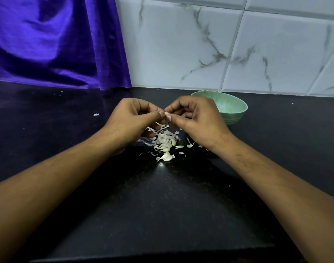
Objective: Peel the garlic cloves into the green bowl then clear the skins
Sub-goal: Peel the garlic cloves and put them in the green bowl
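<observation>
My left hand [132,118] and my right hand [196,118] meet above the black counter, and both pinch one small garlic clove [167,113] between thumbs and fingertips. Below them lies a heap of cloves and papery skins [165,140], with a couple of cloves [167,156] at its near edge. The green bowl [231,107] stands just behind my right hand, partly hidden by it; its inside is only partly visible.
A purple cloth [54,42] hangs at the back left down to the black counter [162,205]. A white marble-patterned tile wall [238,44] runs behind the bowl. A stray skin flake [96,114] lies left of my left hand.
</observation>
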Tool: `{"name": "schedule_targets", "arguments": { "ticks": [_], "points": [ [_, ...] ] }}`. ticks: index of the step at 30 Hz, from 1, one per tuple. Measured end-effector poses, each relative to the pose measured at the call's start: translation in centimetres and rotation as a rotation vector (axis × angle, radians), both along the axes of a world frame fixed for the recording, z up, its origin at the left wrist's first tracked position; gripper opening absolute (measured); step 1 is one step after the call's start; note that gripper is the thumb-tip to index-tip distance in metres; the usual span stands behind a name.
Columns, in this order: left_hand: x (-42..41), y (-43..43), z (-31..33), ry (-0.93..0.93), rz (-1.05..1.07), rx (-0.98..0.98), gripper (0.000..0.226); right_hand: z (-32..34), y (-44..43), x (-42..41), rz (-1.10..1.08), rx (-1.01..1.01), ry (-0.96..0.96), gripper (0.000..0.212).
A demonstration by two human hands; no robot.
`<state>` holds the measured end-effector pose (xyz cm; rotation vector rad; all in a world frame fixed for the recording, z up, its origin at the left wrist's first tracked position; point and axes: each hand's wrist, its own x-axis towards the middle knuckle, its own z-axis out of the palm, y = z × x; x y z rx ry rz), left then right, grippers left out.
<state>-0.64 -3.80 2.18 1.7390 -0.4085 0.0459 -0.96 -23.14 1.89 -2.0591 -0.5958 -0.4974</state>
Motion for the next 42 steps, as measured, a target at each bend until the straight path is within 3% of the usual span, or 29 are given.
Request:
{"name": "schedule_targets", "arguments": {
  "ticks": [27, 34, 39, 42],
  "points": [
    [-0.2, -0.7, -0.1, 0.082, 0.117, -0.036, 0.019, -0.5, 0.5, 0.1, -0.006, -0.044, -0.015, 0.010],
    [-0.1, -0.6, 0.2, 0.057, 0.077, -0.081, 0.019, -0.4, 0.7, 0.2, 0.096, 0.200, 0.071, 0.010],
    [0.1, -0.4, -0.5, 0.001, 0.029, 0.069, 0.017, 0.4, 0.7, 0.0, 0.156, 0.416, 0.161, 0.016],
    [0.0, -0.2, -0.5, -0.058, 0.015, 0.113, 0.021, 0.6, 0.5, -0.1, 0.151, 0.444, 0.191, 0.019]
  ]
}}
